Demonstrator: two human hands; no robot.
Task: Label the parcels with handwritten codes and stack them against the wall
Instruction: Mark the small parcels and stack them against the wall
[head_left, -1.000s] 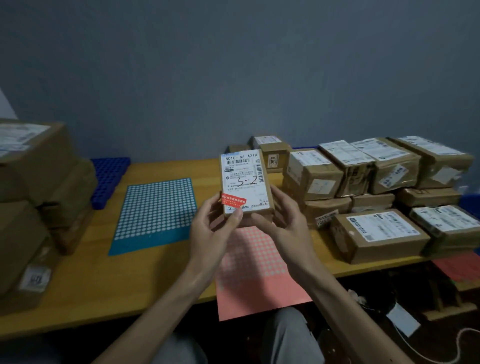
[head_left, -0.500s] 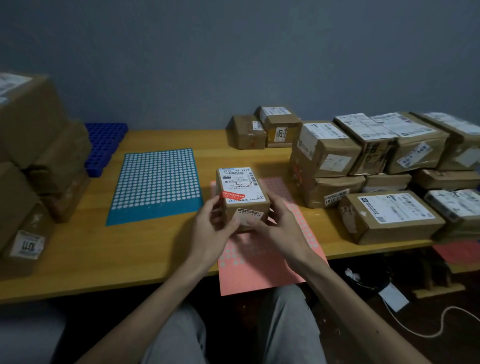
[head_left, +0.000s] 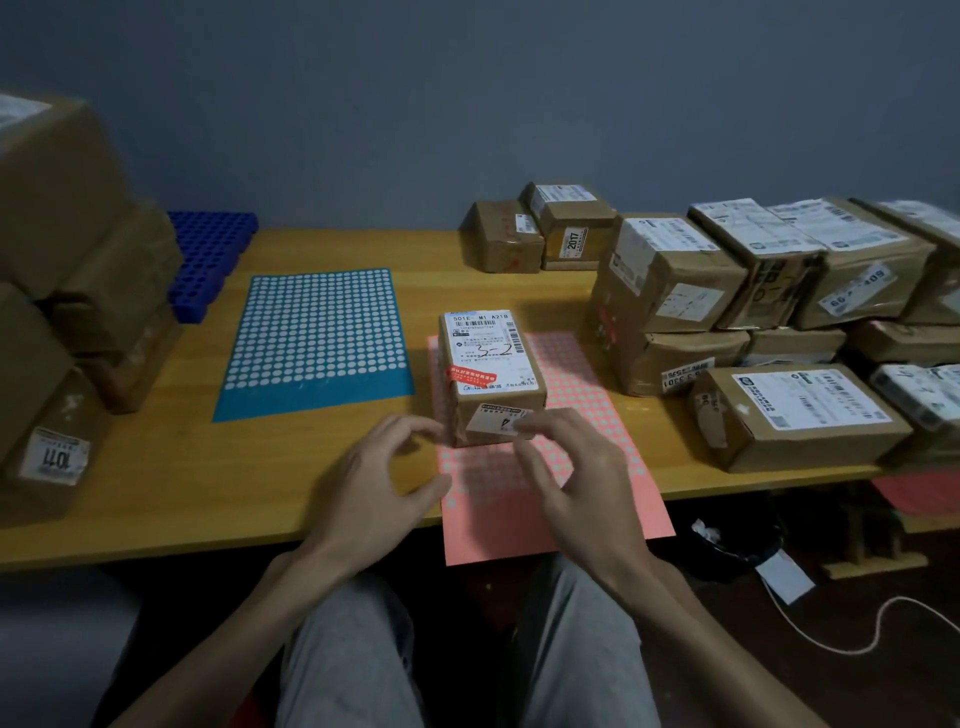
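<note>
Parcel: a small brown parcel (head_left: 491, 364) is stood on a pink sticker sheet (head_left: 582, 395) at mid-table; the code "3-2" (head_left: 493, 351) is handwritten on its top label; it is set well apart from the wall (head_left: 467, 104) at 12 o'clock
Side sticker: a small white sticker (head_left: 496, 420) is seen on the near face, at the parcel's 6 o'clock
Left hand: the left hand (head_left: 384, 467) is held loosely curled just beside the parcel's 7 o'clock corner; nothing is gripped
Right hand: the right hand (head_left: 582, 483) is brought to the sticker's edge; through the blur it cannot be told whether the sticker is pressed or pinched
Stack: labelled parcels (head_left: 670, 280) are piled at 2 o'clock
Risk, sticker: a crease or lifted corner could be left if the sticker is rubbed unevenly
Risk, parcel: with no steadying grip, the parcel could be shoved toward 12 o'clock by the press
Risk, sheet: the pink sheet overhangs the table (head_left: 182, 467) at 6 o'clock; it could be dragged off by a wrist
</note>
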